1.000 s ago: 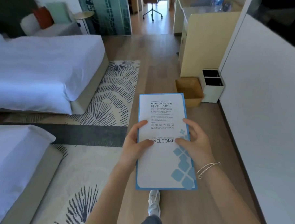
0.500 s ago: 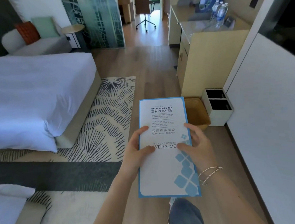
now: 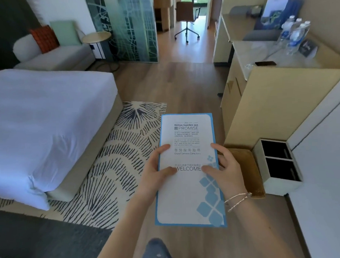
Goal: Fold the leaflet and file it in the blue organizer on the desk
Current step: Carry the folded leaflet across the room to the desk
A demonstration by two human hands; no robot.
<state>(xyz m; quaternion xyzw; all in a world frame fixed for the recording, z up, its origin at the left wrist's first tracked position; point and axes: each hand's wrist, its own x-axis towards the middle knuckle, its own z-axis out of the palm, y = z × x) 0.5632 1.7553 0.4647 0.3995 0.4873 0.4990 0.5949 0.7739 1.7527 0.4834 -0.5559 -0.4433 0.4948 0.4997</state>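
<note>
I hold a tall white leaflet (image 3: pixel 189 190) with a blue border, closed and face up, in front of me at waist height. My left hand (image 3: pixel 157 170) grips its left edge, thumb on the front. On the opposite edge my right hand (image 3: pixel 223 169) does the same. The blue organizer (image 3: pixel 277 11) stands upright at the far end of the desk (image 3: pixel 259 52), top right, with papers in it. It is well ahead of my hands.
A white bed (image 3: pixel 44 118) fills the left, with a patterned rug (image 3: pixel 118 160) beside it. Water bottles (image 3: pixel 295 33) stand on the desk. A wicker basket (image 3: pixel 251 174) and a white two-slot bin (image 3: pixel 279 163) sit on the floor right of my hands. An office chair (image 3: pixel 187 17) stands far ahead.
I have walked forward along the floor, so the desk and organizer have come into view and nearer. Both hands keep the same grip on the leaflet.
</note>
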